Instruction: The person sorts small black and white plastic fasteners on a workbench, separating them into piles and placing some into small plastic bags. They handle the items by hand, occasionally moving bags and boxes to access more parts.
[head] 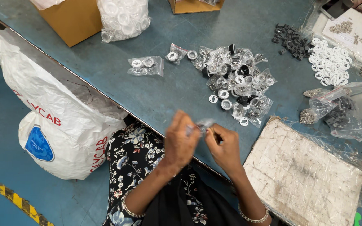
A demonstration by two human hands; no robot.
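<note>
My left hand (180,141) and my right hand (225,147) meet at the near edge of the blue table (164,90). Together they pinch a small clear plastic bag (203,124), which is blurred. What is inside the bag I cannot tell. Just beyond my hands lies a heap of small clear bags with white and black rings (237,81). Two more filled small bags (146,65) lie apart to the left of the heap.
A big white sack (59,121) stands on the floor at the left. A worn white board (302,175) lies at the right. White rings (329,62), dark parts (292,39), cardboard boxes (70,19) and a large bag of rings (122,16) sit farther back.
</note>
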